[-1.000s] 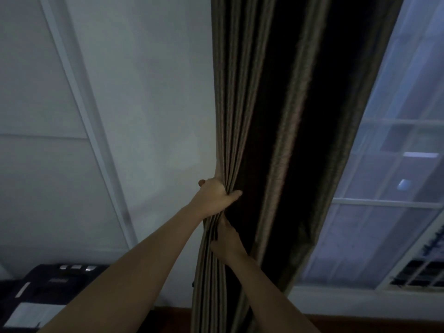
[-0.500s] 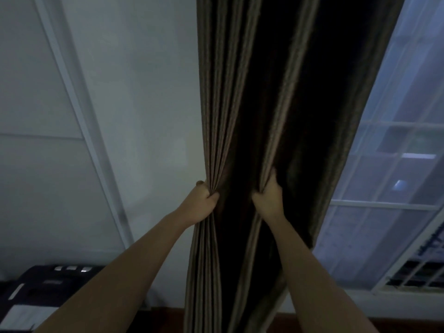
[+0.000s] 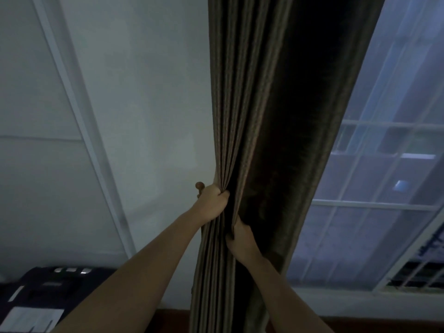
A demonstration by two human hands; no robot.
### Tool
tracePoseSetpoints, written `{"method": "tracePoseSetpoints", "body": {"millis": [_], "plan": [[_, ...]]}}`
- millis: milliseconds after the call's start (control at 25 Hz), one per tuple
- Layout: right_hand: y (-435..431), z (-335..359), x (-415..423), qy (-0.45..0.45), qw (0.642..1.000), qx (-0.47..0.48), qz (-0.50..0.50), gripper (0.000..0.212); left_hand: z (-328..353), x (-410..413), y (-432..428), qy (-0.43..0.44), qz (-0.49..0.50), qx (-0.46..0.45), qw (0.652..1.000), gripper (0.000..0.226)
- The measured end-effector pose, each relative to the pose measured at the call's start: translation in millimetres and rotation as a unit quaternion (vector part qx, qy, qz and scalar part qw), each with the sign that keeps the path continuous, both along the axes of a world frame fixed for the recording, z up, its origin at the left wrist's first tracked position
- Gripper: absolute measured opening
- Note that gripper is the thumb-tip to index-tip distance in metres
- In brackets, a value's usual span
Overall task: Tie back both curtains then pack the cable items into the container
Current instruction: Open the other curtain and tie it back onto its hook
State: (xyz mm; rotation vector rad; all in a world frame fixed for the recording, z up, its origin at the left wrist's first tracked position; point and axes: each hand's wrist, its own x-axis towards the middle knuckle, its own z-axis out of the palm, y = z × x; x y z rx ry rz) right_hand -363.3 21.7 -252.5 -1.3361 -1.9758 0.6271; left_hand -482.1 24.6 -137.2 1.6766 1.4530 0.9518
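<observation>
Dark pleated curtain (image 3: 276, 116) hangs centre frame, gathered narrow at hand level and wider above.
- Left edge: lies against the pale wall (image 3: 144, 92), pleats stacked tight.
- Right edge: runs diagonally across the window (image 3: 384, 188), with glass and white bars exposed on that side.

Left hand (image 3: 212, 203) is clenched round the bunched pleats at the curtain's left edge, fingers wrapped over the fabric. A small brown knob (image 3: 199, 185) on the wall sits just beside its knuckles; contact can't be judged.

Right hand (image 3: 241, 239) is just below the left, near it but apart, and pinches a fold of the same curtain. Its fingertips are buried in the fabric.

Open room: bare wall left of the curtain, crossed by a slanted white trim strip (image 3: 79, 116).

Lower left, well apart from the hands: a dark device (image 3: 48, 292) with silver buttons and a white sheet on it. Too dim to identify.
</observation>
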Motion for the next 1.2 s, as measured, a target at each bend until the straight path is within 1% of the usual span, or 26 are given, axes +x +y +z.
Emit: {"method": "tracePoseSetpoints", "body": {"millis": [80, 160, 200, 280, 360, 440, 480, 520, 560, 640, 680, 720, 760, 800, 840, 880, 920, 960, 1000, 1040, 1080, 1120, 1200], "plan": [[-0.4, -7.6, -2.6, -0.028, 0.999, 0.003, -0.028, 0.064, -0.5, 6.2, -1.6, -0.021, -0.026, -0.019, 0.999, 0.011], [0.4, -9.9, -5.1, -0.041, 0.998, -0.002, -0.042, 0.069, 2.5, 10.0, -4.9, -0.028, -0.034, -0.032, 0.999, 0.029], [1.1, -10.9, -5.7, -0.047, 0.998, -0.003, -0.046, 0.071, 3.9, 11.0, -6.9, -0.021, -0.031, -0.039, 0.999, 0.031], [2.0, -12.1, -4.3, -0.061, 0.997, -0.001, -0.054, 0.071, 3.3, 13.0, -8.0, -0.003, -0.017, -0.044, 0.999, 0.03], [2.9, -10.8, -1.0, -0.093, 0.994, -0.004, -0.057, 0.066, 2.5, 14.4, -7.7, 0.008, -0.015, -0.045, 0.999, 0.03], [2.1, -5.3, -3.8, -0.126, 0.99, -0.02, -0.054, 0.057, 5.1, 18.3, -10.8, 0.02, -0.035, -0.025, 0.999, 0.02], [-1.2, -1.9, -7.3, -0.127, 0.99, -0.044, -0.047, 0.054, 5.1, 20.1, -10.3, 0.032, -0.046, -0.006, 0.998, 0.022], [-5.1, -0.4, -11.0, -0.128, 0.988, -0.074, -0.036, 0.056, 5.2, 21.8, -9.3, 0.051, -0.047, 0.018, 0.997, 0.03], [-9.5, -0.9, -14.2, -0.137, 0.984, -0.112, -0.02, 0.062, 5.7, 22.3, -8.1, 0.073, -0.037, 0.042, 0.996, 0.037], [-18.8, -3.7, -15.6, -0.163, 0.974, -0.154, 0.016, 0.077, 5.1, 20.8, -5.6, 0.093, -0.021, 0.076, 0.993, 0.036], [-23.9, -4.1, -12.9, -0.169, 0.973, -0.155, 0.03, 0.084, 3.3, 17.9, -3.1, 0.097, -0.019, 0.072, 0.992, 0.034], [-30.2, -1.3, -8.1, -0.172, 0.976, -0.132, 0.037, 0.09, 2.7, 13.6, -1.6, 0.099, -0.019, 0.061, 0.993, 0.032], [-35.4, 2.3, -2.3, -0.165, 0.984, -0.063, 0.023, 0.093, 4.3, 8.6, -3.1, 0.1, -0.019, 0.056, 0.993, 0.029], [-40.7, 8.4, 3.7, -0.148, 0.988, 0.042, -0.025, 0.095, 6.1, 2.8, -5.3, 0.093, -0.021, 0.053, 0.994, 0.026], [-45.0, 18.4, 10.4, -0.112, 0.978, 0.137, -0.109, 0.09, 8.0, -2.7, -7.9, 0.079, -0.027, 0.049, 0.995, 0.027], [-47.0, 33.2, 19.3, -0.049, 0.954, 0.214, -0.205, 0.083, 8.4, -8.1, -8.9, 0.065, -0.033, 0.045, 0.996, 0.029], [-45.0, 48.3, 31.9, 0.026, 0.919, 0.271, -0.285, 0.076, 8.0, -13.9, -9.0, 0.054, -0.037, 0.045, 0.997, 0.03], [-40.3, 61.9, 46.9, 0.091, 0.889, 0.301, -0.334, 0.073, 6.8, -20.1, -9.6, 0.044, -0.036, 0.044, 0.997, 0.03], [-35.4, 78.4, 63.1, 0.141, 0.874, 0.299, -0.355, 0.074, 6.1, -24.9, -11.1, 0.029, -0.034, 0.043, 0.998, 0.029], [-26.7, 88.3, 78.1, 0.18, 0.878, 0.274, -0.35, 0.077, 4.3, -29.4, -11.0, 0.018, -0.03, 0.04, 0.999, 0.029], [-16.0, 92.7, 89.5, 0.201, 0.897, 0.237, -0.315, 0.078, 3.2, -32.1, -9.7, 0.01, -0.028, 0.037, 0.999, 0.029], [-7.4, 93.9, 94.8, 0.198, 0.925, 0.191, -0.262, 0.075, 3.0, -33.2, -8.4, 0.006, -0.026, 0.034, 0.999, 0.03], [5.8, 81.8, 87.8, 0.135, 0.971, 0.114, -0.159, 0.073, 2.7, -30.7, -9.1, 0.005, -0.025, 0.03, 0.999, 0.028]]}}
